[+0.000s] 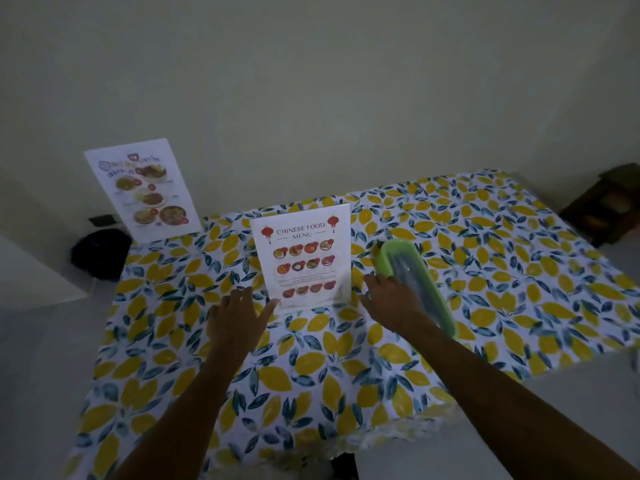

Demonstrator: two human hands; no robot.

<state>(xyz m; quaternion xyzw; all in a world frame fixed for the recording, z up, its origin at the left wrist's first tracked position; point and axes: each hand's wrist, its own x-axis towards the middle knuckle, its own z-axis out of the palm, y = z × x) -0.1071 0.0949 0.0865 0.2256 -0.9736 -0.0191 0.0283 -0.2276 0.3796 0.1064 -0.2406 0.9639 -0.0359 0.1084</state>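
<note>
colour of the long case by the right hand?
The case is light green with a clear greyish top; head view.

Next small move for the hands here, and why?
Probably curl the right hand round the long green plastic box: its fingers touch the box's left edge, apparently not yet gripping. The left hand lies open beside the white upright Chinese food menu card, thumb near its corner.

Menu (300, 258) small print unreadable; case (405, 268) contents blurred.
</note>
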